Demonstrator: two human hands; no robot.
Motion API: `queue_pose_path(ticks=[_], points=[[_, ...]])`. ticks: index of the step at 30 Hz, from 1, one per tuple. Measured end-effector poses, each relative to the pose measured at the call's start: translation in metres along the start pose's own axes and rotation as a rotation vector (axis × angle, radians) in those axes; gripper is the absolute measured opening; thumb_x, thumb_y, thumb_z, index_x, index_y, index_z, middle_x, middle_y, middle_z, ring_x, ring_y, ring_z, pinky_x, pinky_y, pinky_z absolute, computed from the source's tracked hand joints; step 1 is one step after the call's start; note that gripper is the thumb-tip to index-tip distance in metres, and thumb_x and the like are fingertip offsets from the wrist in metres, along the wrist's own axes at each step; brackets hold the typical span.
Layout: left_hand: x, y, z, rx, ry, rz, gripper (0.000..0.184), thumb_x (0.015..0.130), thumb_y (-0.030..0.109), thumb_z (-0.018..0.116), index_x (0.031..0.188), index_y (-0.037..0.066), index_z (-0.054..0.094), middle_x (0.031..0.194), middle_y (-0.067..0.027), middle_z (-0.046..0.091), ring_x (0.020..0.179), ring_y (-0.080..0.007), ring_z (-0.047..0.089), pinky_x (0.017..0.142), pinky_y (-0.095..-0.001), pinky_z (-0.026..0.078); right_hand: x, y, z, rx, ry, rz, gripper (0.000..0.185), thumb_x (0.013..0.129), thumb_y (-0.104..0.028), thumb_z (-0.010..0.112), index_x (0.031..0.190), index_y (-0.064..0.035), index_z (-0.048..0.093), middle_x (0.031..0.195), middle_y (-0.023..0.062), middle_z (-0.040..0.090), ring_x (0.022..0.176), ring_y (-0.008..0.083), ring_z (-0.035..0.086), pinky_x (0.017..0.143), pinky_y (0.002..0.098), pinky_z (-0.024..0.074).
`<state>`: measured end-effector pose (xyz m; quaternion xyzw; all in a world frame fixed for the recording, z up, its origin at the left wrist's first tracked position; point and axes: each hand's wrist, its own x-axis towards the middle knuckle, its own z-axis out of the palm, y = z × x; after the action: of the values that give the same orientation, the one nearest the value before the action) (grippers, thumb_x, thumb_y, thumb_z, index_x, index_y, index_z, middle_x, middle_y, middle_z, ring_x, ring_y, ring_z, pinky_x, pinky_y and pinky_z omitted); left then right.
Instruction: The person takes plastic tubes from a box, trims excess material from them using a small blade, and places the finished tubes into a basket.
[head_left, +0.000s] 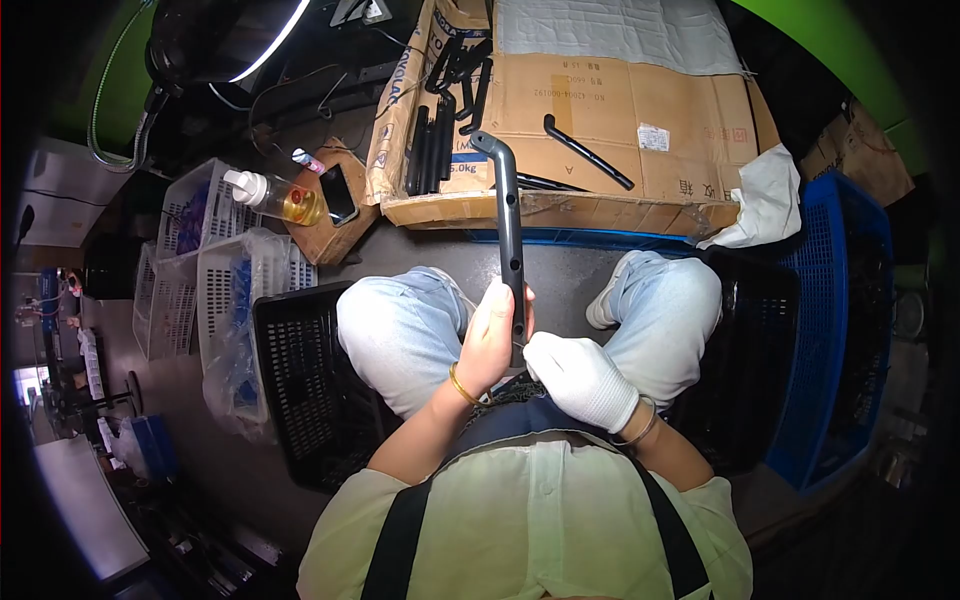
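Note:
A black bent metal tube with several round holes along its side stands nearly lengthwise before me, its bent end pointing away. My left hand, bare with a gold bangle, is wrapped around the tube's lower part. My right hand, in a white knitted glove, is closed in a pinch beside the tube's near end. Whatever those gloved fingers hold is too small or hidden to make out. Beyond the tube, another bent black tube lies on the flattened cardboard.
Several black tubes lie at the cardboard's left. A pump bottle and a phone rest on a brown board. Black crates flank my legs; a blue crate stands at right. A lamp hangs upper left.

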<state>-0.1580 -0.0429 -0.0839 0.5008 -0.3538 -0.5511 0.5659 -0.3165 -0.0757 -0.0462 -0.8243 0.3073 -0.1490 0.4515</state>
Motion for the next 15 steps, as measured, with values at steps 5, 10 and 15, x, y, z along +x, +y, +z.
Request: queue_pose_path(ticks=[5,10,15], points=[[-0.001,0.000,0.000,0.027,0.002,0.019,0.033,0.107,0.031,0.030,0.103,0.006,0.051,0.072,-0.0028,0.052,0.061,-0.0093,0.049,0.058,-0.0236,0.040,-0.002,0.001,0.002,0.036,-0.010,-0.012,0.016,0.095,-0.017,0.051,0.089,-0.0030,0.057,0.076,0.0186,0.061,0.070,0.0392,0.062,0.060,0.0448,0.0495],[-0.002,-0.002,-0.001,0.033,0.011,0.035,0.033,0.107,0.031,0.030,0.102,0.005,0.051,0.072,-0.0029,0.051,0.060,-0.0097,0.049,0.057,-0.0239,0.040,-0.001,-0.001,0.008,0.105,0.007,0.040,0.019,0.097,-0.020,0.050,0.090,-0.0043,0.058,0.078,0.0200,0.063,0.072,0.0417,0.062,0.061,0.0464,0.0501],[-0.002,-0.007,-0.002,0.074,0.026,0.061,0.034,0.107,0.031,0.031,0.101,0.005,0.051,0.073,-0.0028,0.051,0.060,-0.0100,0.049,0.057,-0.0238,0.040,-0.002,0.000,0.011,0.078,-0.011,0.061,0.016,0.096,-0.017,0.050,0.091,-0.0040,0.058,0.078,0.0189,0.062,0.070,0.0402,0.062,0.060,0.0443,0.0503]])
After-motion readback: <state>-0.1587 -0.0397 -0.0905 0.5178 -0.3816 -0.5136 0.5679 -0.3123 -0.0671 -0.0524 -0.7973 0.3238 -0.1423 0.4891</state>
